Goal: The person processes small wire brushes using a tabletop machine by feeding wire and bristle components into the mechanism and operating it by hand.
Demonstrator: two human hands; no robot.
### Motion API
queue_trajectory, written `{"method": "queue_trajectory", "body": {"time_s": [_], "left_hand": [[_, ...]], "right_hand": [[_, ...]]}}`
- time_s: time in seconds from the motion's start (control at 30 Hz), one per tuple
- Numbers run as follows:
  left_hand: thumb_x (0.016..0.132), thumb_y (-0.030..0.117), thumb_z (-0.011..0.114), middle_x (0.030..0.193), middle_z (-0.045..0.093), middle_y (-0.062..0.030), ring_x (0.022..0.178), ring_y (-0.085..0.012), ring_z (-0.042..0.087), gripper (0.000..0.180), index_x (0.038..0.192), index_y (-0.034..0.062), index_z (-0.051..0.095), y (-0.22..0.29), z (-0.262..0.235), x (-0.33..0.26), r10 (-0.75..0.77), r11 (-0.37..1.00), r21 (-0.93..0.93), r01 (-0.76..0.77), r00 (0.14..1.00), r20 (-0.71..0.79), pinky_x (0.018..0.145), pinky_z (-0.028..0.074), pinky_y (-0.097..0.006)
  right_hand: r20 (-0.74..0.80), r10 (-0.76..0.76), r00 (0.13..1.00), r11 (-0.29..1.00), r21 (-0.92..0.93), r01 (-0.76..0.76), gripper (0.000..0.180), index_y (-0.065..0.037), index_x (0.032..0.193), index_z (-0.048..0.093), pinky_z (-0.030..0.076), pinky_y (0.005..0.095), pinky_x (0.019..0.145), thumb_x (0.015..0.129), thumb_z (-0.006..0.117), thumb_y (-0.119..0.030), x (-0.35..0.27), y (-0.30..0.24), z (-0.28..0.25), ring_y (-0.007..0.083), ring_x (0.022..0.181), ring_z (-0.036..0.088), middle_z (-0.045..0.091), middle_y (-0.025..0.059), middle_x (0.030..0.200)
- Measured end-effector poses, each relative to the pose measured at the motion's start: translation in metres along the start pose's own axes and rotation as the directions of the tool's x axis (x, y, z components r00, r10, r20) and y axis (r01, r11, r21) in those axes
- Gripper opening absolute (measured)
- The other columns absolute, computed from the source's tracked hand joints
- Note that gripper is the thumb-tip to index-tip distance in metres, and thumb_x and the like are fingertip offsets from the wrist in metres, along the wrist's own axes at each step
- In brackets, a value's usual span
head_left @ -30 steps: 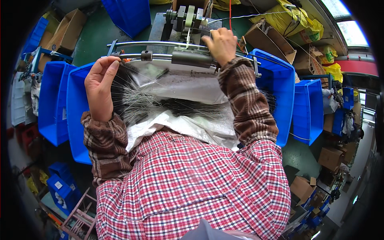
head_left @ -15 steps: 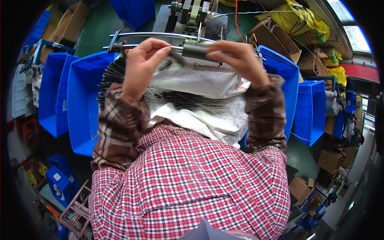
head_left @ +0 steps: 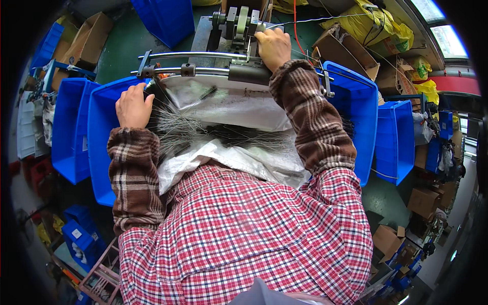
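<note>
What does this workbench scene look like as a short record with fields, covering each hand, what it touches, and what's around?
Left hand: left hand rests on a bundle of thin dark wires, at the left end
Right hand: right hand reaches forward to the small metal machine, fingers at its side; grip unclear
Work surface: white sack sheet spread under the wires
Container: large blue bin beneath the sheet
Fixture: metal rods running across in front of the machine
Surroundings: more blue bins, cardboard boxes, yellow bags
</note>
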State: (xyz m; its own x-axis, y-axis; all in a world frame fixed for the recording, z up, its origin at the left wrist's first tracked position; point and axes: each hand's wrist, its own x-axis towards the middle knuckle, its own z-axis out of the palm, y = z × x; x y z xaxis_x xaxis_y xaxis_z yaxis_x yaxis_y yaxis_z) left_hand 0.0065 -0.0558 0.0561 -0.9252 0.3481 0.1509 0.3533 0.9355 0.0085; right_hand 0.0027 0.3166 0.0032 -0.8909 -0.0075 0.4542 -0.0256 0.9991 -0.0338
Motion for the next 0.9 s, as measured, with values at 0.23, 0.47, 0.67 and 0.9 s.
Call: {"method": "queue_trajectory", "body": {"time_s": [0.23, 0.47, 0.67, 0.9], "left_hand": [[0.077, 0.018, 0.072, 0.099, 0.065, -0.0069, 0.096, -0.0267, 0.060, 0.030, 0.105, 0.0111, 0.066, -0.010, 0.001, -0.001, 0.021, 1.000, 0.015, -0.023, 0.997, 0.079, 0.086, 0.046, -0.040], [0.074, 0.013, 0.073, 0.097, 0.061, -0.0050, 0.098, -0.0240, 0.058, 0.027, 0.100, 0.0124, 0.068, -0.004, 0.002, -0.001, 0.036, 0.995, 0.094, -0.040, 0.998, 0.048, 0.095, 0.040, -0.042], [0.076, 0.011, 0.070, 0.092, 0.061, -0.0036, 0.097, -0.0246, 0.058, 0.014, 0.090, 0.0131, 0.068, -0.009, 0.006, 0.002, 0.050, 0.984, 0.170, -0.060, 0.997, 0.067, 0.095, 0.040, -0.042], [0.081, 0.012, 0.064, 0.089, 0.062, -0.0027, 0.089, -0.0235, 0.060, 0.005, 0.086, 0.0130, 0.066, -0.012, -0.006, -0.004, 0.098, 0.995, 0.019, -0.097, 0.988, -0.120, 0.087, 0.042, -0.040]], "right_hand": [[0.016, 0.016, 1.000, 0.999, -0.032, -0.016, 0.017, -0.018, 0.088, 0.070, 0.039, 0.0392, 0.080, 0.078, 0.057, -0.014, -0.002, 0.005, 0.006, 0.0222, 0.090, 0.055, 0.064, 0.0005, 0.084], [-0.022, 0.010, 1.000, 1.000, -0.020, -0.010, 0.017, -0.019, 0.087, 0.071, 0.039, 0.0388, 0.080, 0.079, 0.057, -0.013, 0.000, 0.006, 0.009, 0.0214, 0.090, 0.055, 0.063, -0.0007, 0.083], [-0.045, -0.096, 0.994, 0.993, 0.059, 0.099, 0.017, -0.015, 0.092, 0.070, 0.039, 0.0390, 0.081, 0.081, 0.058, -0.014, 0.003, 0.019, 0.021, 0.0225, 0.091, 0.056, 0.064, 0.0004, 0.082], [-0.012, 0.119, 0.993, 0.987, -0.107, -0.120, 0.044, -0.008, 0.101, 0.064, 0.036, 0.0417, 0.082, 0.074, 0.073, -0.043, -0.031, 0.013, -0.025, 0.0252, 0.098, 0.051, 0.059, 0.0067, 0.098]]}}
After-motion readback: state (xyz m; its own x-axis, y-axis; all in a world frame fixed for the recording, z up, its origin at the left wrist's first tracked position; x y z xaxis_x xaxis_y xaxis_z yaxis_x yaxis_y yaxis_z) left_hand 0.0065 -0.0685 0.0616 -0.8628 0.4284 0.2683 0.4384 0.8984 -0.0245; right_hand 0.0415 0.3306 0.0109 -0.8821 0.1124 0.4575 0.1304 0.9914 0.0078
